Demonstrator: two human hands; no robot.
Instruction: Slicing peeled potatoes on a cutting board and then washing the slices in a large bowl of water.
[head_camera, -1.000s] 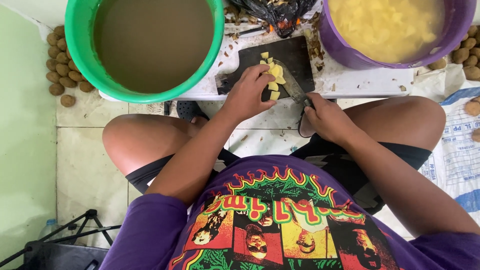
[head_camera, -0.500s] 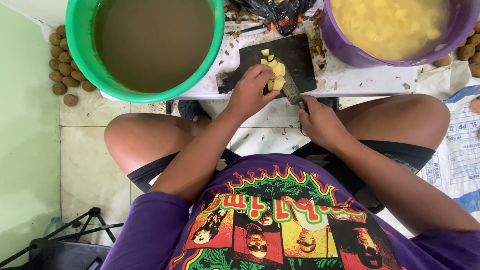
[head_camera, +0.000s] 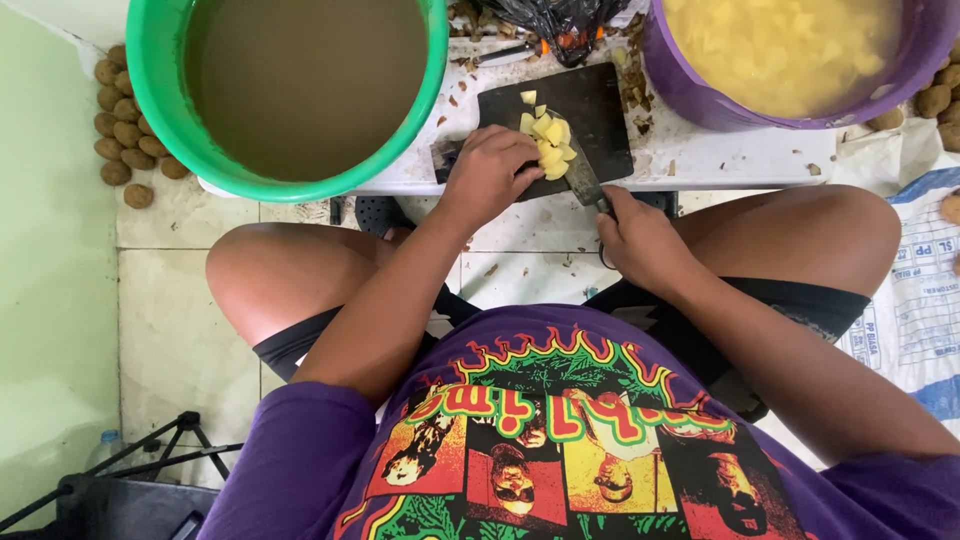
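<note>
A black cutting board (head_camera: 590, 105) lies on a low white table (head_camera: 720, 160). Yellow potato pieces (head_camera: 549, 140) are piled on the board. My left hand (head_camera: 487, 175) rests on the board with its fingertips pressed against the near side of the pile. My right hand (head_camera: 640, 240) grips the handle of a knife (head_camera: 583, 178), whose blade lies on the board just right of the pieces. The handle is hidden inside my fist.
A green bucket (head_camera: 160, 110) of murky brown water stands at the left, a purple bucket (head_camera: 670, 80) of cut potato in water at the right. Whole brown potatoes (head_camera: 125, 130) lie on the floor left and right. A black bag (head_camera: 560, 20) with peels sits behind the board.
My right hand with the knife has moved slightly up and left, the blade closer to the pile. My left hand has shifted a little left, uncovering more of the cut pieces.
</note>
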